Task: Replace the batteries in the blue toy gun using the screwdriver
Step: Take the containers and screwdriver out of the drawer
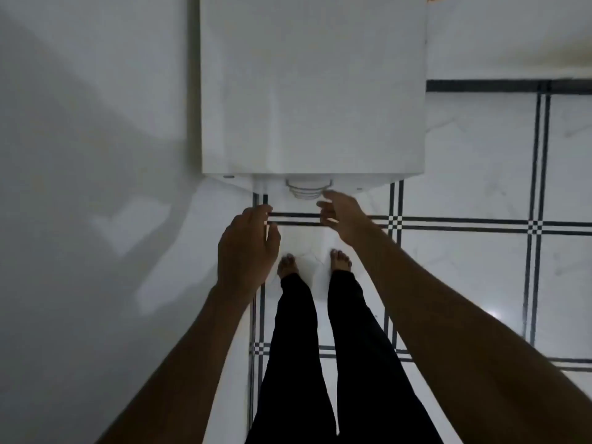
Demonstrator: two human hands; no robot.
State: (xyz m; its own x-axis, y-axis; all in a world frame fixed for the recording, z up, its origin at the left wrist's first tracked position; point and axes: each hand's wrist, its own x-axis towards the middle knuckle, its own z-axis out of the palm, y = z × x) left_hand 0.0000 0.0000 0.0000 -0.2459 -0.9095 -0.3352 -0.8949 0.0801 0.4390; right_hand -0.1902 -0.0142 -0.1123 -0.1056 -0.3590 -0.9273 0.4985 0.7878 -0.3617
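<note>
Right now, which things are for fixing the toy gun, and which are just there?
For the job: left hand, right hand, both holding nothing. No gun, screwdriver or batteries in view.

Just there: white table, tiled floor, wall.

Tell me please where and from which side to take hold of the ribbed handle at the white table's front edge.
Probably grip the ribbed handle by its curved lower lip, coming from the front and below, fingers hooked upward. It hangs under the white table's front edge, so its top is covered. The right hand is nearest.
</note>
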